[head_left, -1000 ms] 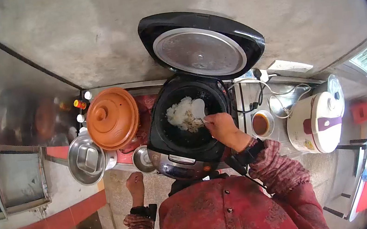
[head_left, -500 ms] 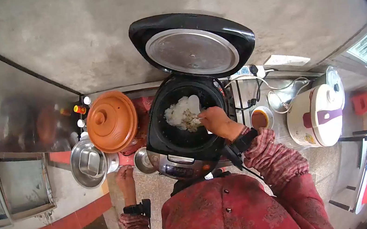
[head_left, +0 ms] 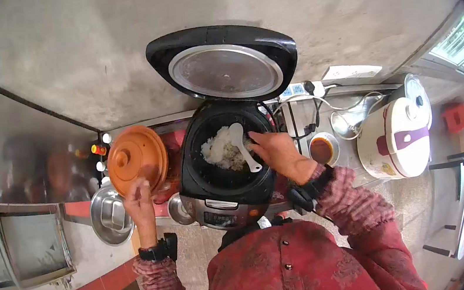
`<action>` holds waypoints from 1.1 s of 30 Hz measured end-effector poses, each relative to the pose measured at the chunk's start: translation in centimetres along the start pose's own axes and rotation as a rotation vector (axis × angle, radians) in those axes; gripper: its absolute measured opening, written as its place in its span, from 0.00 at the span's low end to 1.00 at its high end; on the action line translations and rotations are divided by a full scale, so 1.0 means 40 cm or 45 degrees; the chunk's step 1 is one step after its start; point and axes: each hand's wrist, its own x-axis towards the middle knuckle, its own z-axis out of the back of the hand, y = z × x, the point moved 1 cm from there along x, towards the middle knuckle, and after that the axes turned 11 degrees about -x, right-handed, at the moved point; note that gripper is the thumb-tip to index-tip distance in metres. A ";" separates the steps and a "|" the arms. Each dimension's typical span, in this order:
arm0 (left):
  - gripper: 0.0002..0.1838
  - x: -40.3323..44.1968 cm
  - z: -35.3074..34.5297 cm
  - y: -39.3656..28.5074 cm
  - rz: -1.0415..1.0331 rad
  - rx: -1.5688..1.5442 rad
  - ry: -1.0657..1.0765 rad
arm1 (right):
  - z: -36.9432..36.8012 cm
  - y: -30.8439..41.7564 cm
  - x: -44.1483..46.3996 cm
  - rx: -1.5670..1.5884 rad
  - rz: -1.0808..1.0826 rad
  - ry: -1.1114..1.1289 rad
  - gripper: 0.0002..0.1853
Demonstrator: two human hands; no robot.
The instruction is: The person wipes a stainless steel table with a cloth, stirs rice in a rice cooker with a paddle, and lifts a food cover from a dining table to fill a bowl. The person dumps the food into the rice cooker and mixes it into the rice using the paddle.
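A black rice cooker stands in front of me with its lid raised. Inside lies a heap of white rice, with a white rice paddle resting on it, handle toward me. My right hand is over the cooker's right rim, close beside the paddle handle; its fingers are slightly apart and hold nothing. On the left, my left hand is raised at the near edge of an orange clay pot's lid. Its fingers are loosely bent and apart, and I cannot tell whether they touch the lid.
Metal basins stand left of the clay pot, and a small metal bowl sits by the cooker. To the right are a bowl of reddish-brown liquid, a white cooker with a purple panel, and power cords along the wall.
My right hand has let go of the rice paddle, which now lies on the rice, and has drawn right. My left hand has risen toward the clay pot lid. The view has shifted slightly.
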 end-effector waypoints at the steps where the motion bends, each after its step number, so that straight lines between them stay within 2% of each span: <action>1: 0.11 0.022 -0.018 -0.046 -0.097 0.025 -0.005 | 0.041 0.006 -0.026 -0.004 0.000 -0.012 0.15; 3: 0.11 0.070 -0.058 -0.128 -0.211 0.038 -0.003 | 0.090 0.005 -0.106 0.079 -0.158 -0.041 0.15; 5: 0.13 0.117 -0.104 -0.213 -0.511 0.174 0.045 | 0.104 -0.006 -0.209 0.195 -0.191 -0.092 0.15; 8: 0.15 0.152 -0.202 -0.375 -0.549 0.019 0.091 | 0.144 -0.016 -0.364 0.226 -0.401 0.092 0.16; 9: 0.16 0.174 -0.226 -0.409 -0.681 0.019 0.105 | 0.154 -0.023 -0.414 0.247 -0.459 0.138 0.16; 10: 0.18 0.197 -0.250 -0.436 -0.809 0.023 0.115 | 0.149 -0.042 -0.468 0.208 -0.533 0.162 0.16; 12: 0.18 0.230 -0.299 -0.481 -0.853 0.019 0.061 | 0.134 -0.084 -0.583 0.179 -0.597 0.188 0.15; 14: 0.18 0.250 -0.341 -0.513 -0.958 0.104 0.062 | 0.124 -0.126 -0.690 0.372 -0.897 0.122 0.15; 15: 0.18 0.260 -0.357 -0.526 -1.056 0.183 0.064 | 0.131 -0.134 -0.723 0.380 -0.888 0.117 0.15; 17: 0.18 0.294 -0.388 -0.515 -1.115 0.280 0.086 | 0.150 -0.147 -0.787 0.493 -1.063 0.057 0.16; 19: 0.19 0.308 -0.414 -0.493 -1.170 0.374 0.107 | 0.149 -0.165 -0.846 0.575 -1.070 0.026 0.16; 21: 0.20 0.304 -0.432 -0.481 -1.117 0.500 0.203 | 0.151 -0.176 -0.880 0.516 -1.113 0.044 0.16; 26: 0.22 0.286 -0.431 -0.507 -1.139 0.650 0.145 | 0.104 -0.208 -0.966 0.545 -1.199 0.129 0.17; 28: 0.23 0.273 -0.427 -0.521 -1.266 0.847 0.176 | 0.102 -0.215 -0.977 0.475 -1.146 0.158 0.17; 32: 0.23 0.211 -0.372 -0.524 -1.274 0.924 0.231 | 0.114 -0.228 -0.982 0.463 -1.112 0.119 0.17; 33: 0.23 0.177 -0.349 -0.517 -1.203 0.950 0.278 | 0.114 -0.237 -0.988 0.468 -1.109 0.108 0.17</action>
